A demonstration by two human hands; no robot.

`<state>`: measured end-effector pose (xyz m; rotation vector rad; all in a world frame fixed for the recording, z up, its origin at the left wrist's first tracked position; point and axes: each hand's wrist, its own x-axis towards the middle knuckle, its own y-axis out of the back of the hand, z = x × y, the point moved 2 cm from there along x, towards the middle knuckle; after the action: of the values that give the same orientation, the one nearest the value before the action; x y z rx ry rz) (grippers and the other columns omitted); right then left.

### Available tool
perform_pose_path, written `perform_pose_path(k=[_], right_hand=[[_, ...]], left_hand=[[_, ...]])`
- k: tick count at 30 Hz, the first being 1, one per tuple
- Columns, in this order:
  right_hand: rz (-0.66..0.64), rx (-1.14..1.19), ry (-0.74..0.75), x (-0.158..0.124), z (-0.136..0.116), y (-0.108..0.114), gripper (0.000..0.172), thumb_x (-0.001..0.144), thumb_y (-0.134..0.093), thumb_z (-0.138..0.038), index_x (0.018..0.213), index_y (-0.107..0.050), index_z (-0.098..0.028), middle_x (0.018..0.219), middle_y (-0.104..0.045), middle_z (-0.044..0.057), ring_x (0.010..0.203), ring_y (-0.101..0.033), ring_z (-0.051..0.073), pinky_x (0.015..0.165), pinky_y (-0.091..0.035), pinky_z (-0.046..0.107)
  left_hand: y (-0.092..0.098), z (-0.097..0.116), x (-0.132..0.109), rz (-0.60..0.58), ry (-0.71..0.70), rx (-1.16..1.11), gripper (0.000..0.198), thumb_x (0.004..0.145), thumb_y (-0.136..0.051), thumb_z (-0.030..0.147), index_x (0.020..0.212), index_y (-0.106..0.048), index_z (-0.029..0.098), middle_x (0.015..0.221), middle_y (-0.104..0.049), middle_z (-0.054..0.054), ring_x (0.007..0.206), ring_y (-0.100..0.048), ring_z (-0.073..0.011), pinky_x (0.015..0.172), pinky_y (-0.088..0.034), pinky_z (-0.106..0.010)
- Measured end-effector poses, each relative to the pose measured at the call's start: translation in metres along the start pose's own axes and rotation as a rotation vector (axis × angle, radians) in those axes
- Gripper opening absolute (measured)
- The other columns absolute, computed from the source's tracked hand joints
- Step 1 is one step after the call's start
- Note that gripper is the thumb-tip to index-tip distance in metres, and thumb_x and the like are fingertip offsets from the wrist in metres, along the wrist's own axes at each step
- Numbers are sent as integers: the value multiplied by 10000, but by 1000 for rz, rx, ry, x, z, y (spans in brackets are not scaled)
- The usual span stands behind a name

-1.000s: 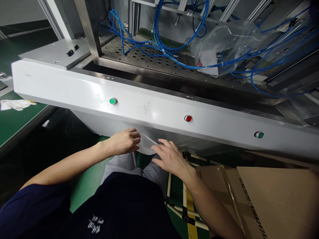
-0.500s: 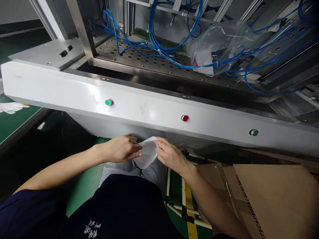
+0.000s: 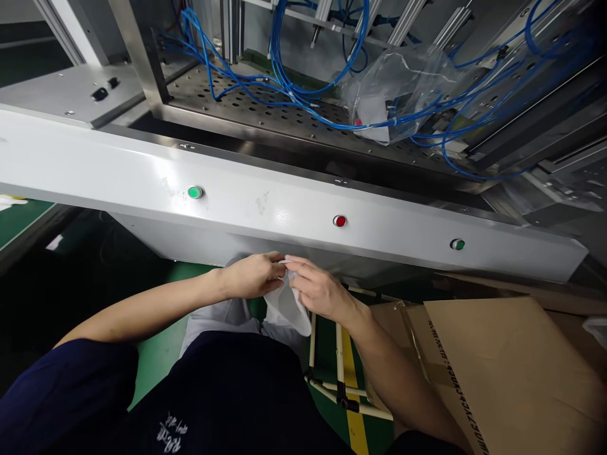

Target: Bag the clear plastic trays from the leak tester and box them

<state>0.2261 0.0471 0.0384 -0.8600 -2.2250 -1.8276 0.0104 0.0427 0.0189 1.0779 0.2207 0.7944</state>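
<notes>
A translucent white bag [image 3: 288, 309], thin and limp, hangs between my hands in front of my lap. At its upper left edge my left hand [image 3: 253, 276] is closed, pinching the rim. My right hand [image 3: 321, 292] grips the upper right part, its fingertips meeting those of the left at the top. The bag's lower corner droops below the right fingers. Part of the rim is hidden behind the fingers.
Ahead runs a white machine front panel [image 3: 265, 202] with a red button [image 3: 339, 220] and two green buttons. Blue tubing [image 3: 294, 88] and a clear plastic bag [image 3: 403, 88] lie inside the machine. A cardboard box [image 3: 512, 360] and a pipe frame [image 3: 339, 366] stand at right.
My left hand has moved right, up to the right hand, and now pinches the bag's rim. The bag has bunched at the top and hangs lower. The view has shifted slightly right.
</notes>
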Motion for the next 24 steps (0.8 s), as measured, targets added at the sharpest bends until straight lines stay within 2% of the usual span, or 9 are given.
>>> perform_pose_path(k=[2, 4, 6, 9, 11, 13, 18, 21, 24], right_hand=[[0, 21, -6, -3, 3, 5, 342, 916, -470, 101, 806, -668, -156, 1389, -664, 140, 1502, -488, 324, 1129, -618, 536], [6, 5, 1, -6, 5, 10, 349, 932, -487, 106, 789, -663, -160, 1382, -677, 118, 1529, -451, 325, 1123, -619, 551], [13, -47, -1, -9, 7, 14, 350, 950, -499, 99, 781, -661, -161, 1395, -670, 109, 1535, -439, 324, 1125, -614, 561], [18, -132, -35, -15, 10, 18, 370, 965, -475, 103, 761, -646, -153, 1471, -611, 125, 1534, -435, 326, 1127, -607, 563], [27, -147, -62, -18, 13, 20, 380, 973, -460, 99, 764, -651, -154, 1471, -605, 131, 1528, -444, 331, 1125, -605, 576], [43, -123, -88, -21, 17, 21, 381, 992, -453, 76, 823, -694, -166, 1436, -629, 129, 1509, -468, 332, 1100, -620, 582], [190, -39, -93, -23, 20, 40, 418, 1040, -463, -8, 1221, -767, -230, 1402, -658, 120, 1429, -561, 313, 1104, -621, 563], [364, -112, -81, -26, 20, 64, 518, 1035, -487, -31, 1455, -671, -272, 1427, -648, 116, 1367, -615, 306, 1126, -603, 550], [502, -266, -123, -34, 33, 91, 535, 1031, -524, -57, 1504, -638, -280, 1395, -668, 110, 1310, -651, 298, 1112, -605, 507]], left_hand=[[0, -5, 2, -28, 56, 58, 234, 974, -521, 85, 1063, -731, 138, 1288, -687, -174, 936, -753, -213, 817, -628, -305], [2, -9, 2, -72, 124, 138, 363, 926, -491, 5, 1137, -742, 161, 1514, -588, -203, 1039, -769, -233, 854, -632, -314], [5, -9, 0, -139, 155, 204, 454, 885, -489, -32, 1180, -750, 193, 1592, -528, -201, 1078, -770, -248, 846, -625, -313], [11, -5, -2, -233, 108, 258, 460, 818, -472, -67, 1053, -769, 192, 1217, -748, -131, 873, -766, -213, 654, -526, -264], [15, -1, -2, -288, 71, 281, 417, 771, -470, -77, 924, -749, 192, 884, -739, -60, 688, -698, -191, 531, -396, -284], [18, 1, -2, -313, 49, 290, 352, 757, -484, -63, 842, -708, 195, 733, -674, -29, 590, -619, -185, 487, -300, -315], [34, -3, 1, -174, -7, 270, 239, 884, -512, 44, 903, -704, 184, 716, -659, -32, 563, -573, -188, 483, -284, -343], [52, -5, 4, -34, -113, 229, 241, 1016, -500, 159, 1066, -735, 176, 840, -732, -52, 627, -647, -182, 525, -400, -325], [79, -6, 8, 151, -229, 210, 241, 1075, -530, 264, 1151, -744, 183, 914, -779, -54, 715, -725, -175, 611, -511, -286]])
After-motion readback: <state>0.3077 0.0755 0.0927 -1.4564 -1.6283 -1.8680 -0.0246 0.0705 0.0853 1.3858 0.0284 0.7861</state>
